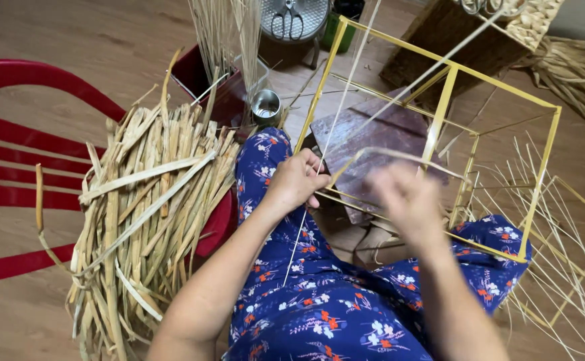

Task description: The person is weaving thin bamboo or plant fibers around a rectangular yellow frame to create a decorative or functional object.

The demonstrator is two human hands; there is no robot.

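left hand (297,179) closed around a thin pale reed strand (336,120) that runs up past the top of the view and down over the lap. right hand (407,197) motion-blurred, fingers curled on a flat strip (399,155) that arcs between both hands; grip detail can't be made out. both hands sit at the near lower bar of a yellow box-shaped frame (439,113), which rests tilted across the knees and on the floor. person wears blue floral trousers (332,307).

left of the left arm: big bundle of dried straw-coloured strips (152,214) lying on a red plastic chair (18,134). behind the bundle a dark red bin (219,93) with upright reeds (225,33), small metal cup (265,107) just beside it. scissors (291,19) on a round metal tray (312,27) at top centre. brownish board (372,130) seen through the frame. woven basket (493,30) top right, loose thin reeds (560,227) spread on the wood floor (91,40) at right.
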